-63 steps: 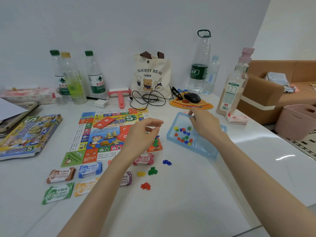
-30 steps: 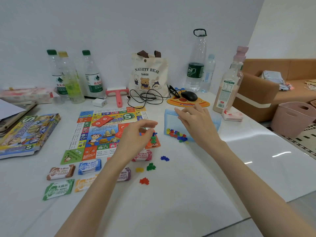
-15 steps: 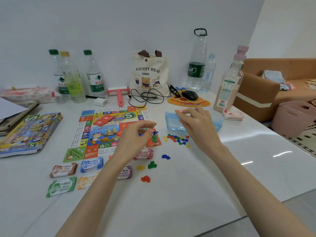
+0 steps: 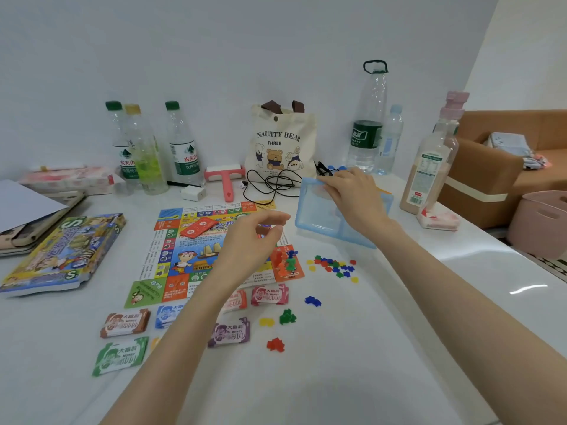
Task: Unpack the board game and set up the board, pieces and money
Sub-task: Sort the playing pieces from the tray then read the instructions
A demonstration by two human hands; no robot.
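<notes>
Two grips: right grip clamps the tilted blue tray at its far rim; left grip hovers over the game board, fingers apart, empty. Coloured pieces lie on the counter beside it.

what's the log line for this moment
right hand: grips blue tray, tilted, empty | left hand: loosely curled above board | small pieces: heap on table beside board

"NAUGHTY BEAR THREE" on the tote bag; "MONEY" on banknotes
</notes>
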